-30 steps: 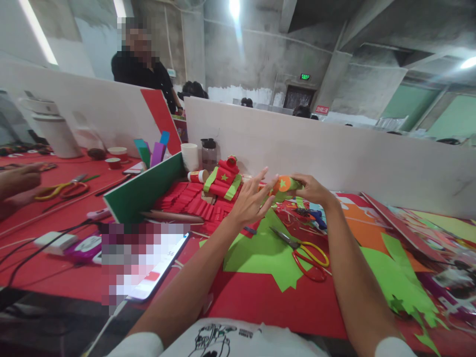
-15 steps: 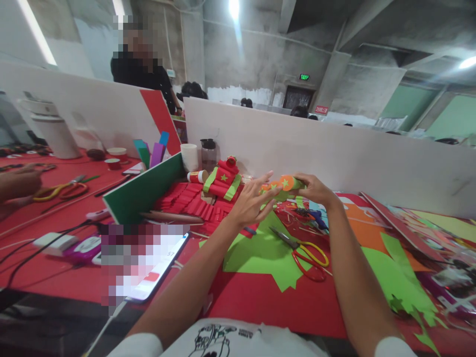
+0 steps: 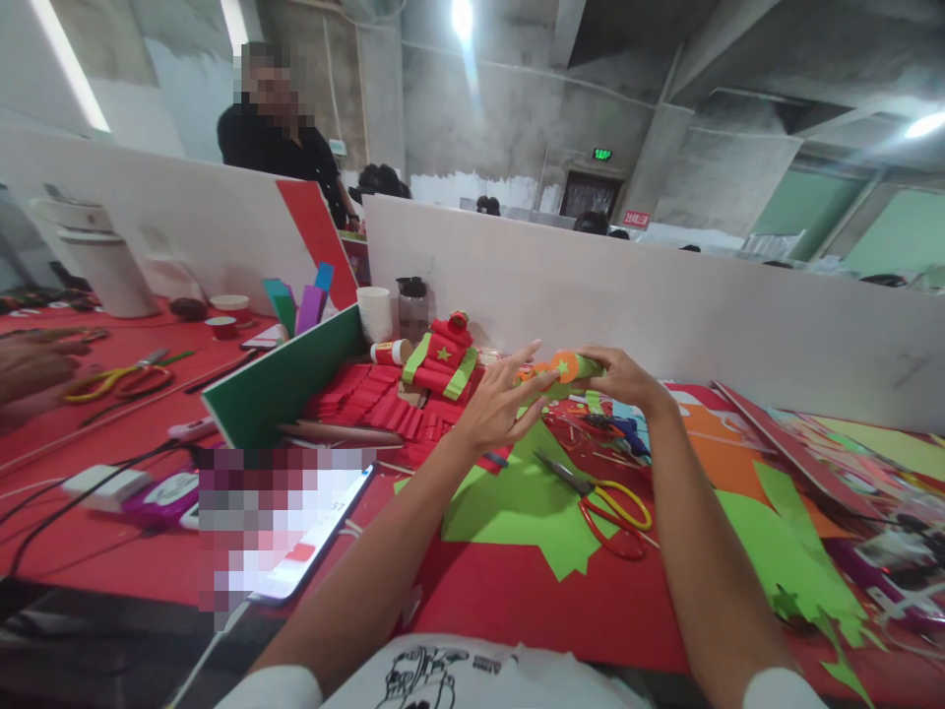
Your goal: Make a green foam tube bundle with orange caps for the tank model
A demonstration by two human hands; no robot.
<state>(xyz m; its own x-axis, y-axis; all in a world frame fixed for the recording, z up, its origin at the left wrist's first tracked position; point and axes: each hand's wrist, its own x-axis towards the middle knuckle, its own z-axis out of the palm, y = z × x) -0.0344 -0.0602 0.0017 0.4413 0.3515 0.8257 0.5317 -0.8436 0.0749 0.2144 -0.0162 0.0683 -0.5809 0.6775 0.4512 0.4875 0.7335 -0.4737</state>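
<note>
Right hand (image 3: 618,374): fingers closed around the green end of the paper piece (image 3: 567,366). Left hand (image 3: 498,402): fingers spread at its orange face; contact cannot be confirmed. Scissors (image 3: 587,486) lie below the grip. Step in hand: apparently aligning the face. Next move calls for steady right-hand support.

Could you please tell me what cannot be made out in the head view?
Head view, paper piece: partly hidden by the left hand.
Head view, phone: mostly hidden by pixelation.
Head view, co-worker's hand: blurred; the left edge cuts off the rest of that person.
</note>
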